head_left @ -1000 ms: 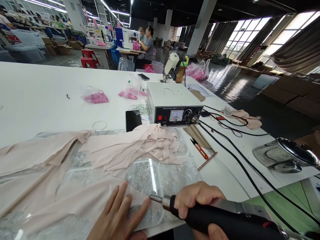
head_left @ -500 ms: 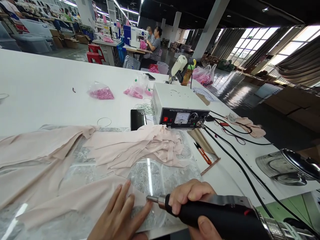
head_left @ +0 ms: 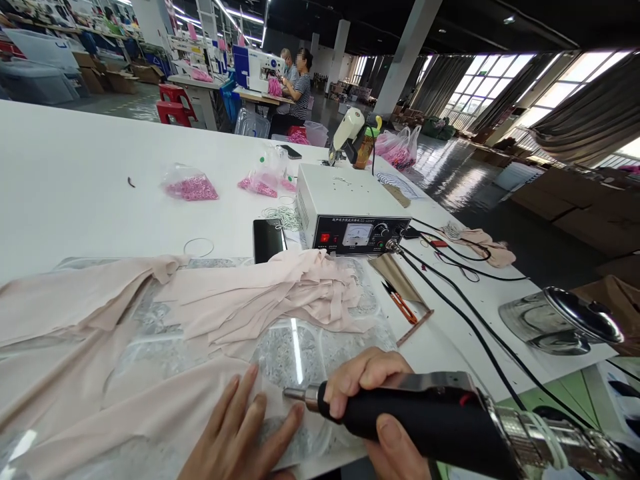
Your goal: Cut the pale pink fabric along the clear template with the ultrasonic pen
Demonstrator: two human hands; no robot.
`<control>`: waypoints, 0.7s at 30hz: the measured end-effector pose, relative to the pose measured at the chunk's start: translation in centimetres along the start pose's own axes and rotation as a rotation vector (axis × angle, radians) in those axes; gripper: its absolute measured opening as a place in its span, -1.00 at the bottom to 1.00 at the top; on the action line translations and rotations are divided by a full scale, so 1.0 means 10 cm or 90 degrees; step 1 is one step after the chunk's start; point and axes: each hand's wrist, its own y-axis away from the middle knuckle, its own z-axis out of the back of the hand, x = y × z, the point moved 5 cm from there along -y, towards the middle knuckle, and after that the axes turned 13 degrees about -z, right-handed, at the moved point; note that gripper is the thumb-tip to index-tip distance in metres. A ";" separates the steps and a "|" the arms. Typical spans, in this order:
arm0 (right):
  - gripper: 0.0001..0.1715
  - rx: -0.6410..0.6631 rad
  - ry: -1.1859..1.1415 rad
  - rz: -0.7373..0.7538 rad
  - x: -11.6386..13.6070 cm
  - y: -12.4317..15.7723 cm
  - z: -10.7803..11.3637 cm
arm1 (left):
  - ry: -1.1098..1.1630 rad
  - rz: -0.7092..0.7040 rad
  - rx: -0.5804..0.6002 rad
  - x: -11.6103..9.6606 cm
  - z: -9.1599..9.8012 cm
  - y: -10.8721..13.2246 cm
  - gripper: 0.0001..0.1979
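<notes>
My right hand (head_left: 373,393) is wrapped round the black body of a handheld ultrasonic welding gun (head_left: 415,417). Its metal tip points left, at the edge of a pale pink fabric piece (head_left: 165,410), close to my left thumb and fingers. Whether the tip presses on the cloth I cannot tell. My left hand (head_left: 243,427) lies flat on that piece, fingers spread. Beyond it, a pile of pale pink fabric strips (head_left: 280,287) rests on a clear plastic mat (head_left: 280,347). More pale pink cloth (head_left: 80,293) spreads to the left.
The welder's control box (head_left: 350,200) stands behind the strips, with black cables (head_left: 450,300) running right. Orange thread snips (head_left: 400,303), a phone (head_left: 269,240), a lidded steel pot (head_left: 550,320) and bags of pink pieces (head_left: 190,187) are on the table. Two people sit at a far sewing machine.
The welding gun's tip has shifted slightly left over the fabric edge. My left hand stays nearly in place on the cloth. The whole view has turned a little to the right.
</notes>
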 end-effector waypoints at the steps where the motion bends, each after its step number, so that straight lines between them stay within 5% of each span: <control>1: -0.75 -0.014 -0.007 0.008 0.00 0.00 0.00 | 0.002 0.003 -0.002 -0.01 -0.01 0.00 -0.44; 6: -0.80 0.004 -0.021 0.035 0.03 -0.04 -0.05 | 0.037 0.096 -0.038 -0.06 -0.08 0.03 -0.47; 13: -0.81 0.032 -0.008 0.037 0.05 -0.07 -0.08 | 0.028 0.075 -0.034 -0.09 -0.16 0.08 -0.38; 21: -0.81 0.049 -0.042 0.056 0.03 -0.12 -0.19 | 0.040 0.057 -0.152 -0.08 -0.19 0.05 -0.46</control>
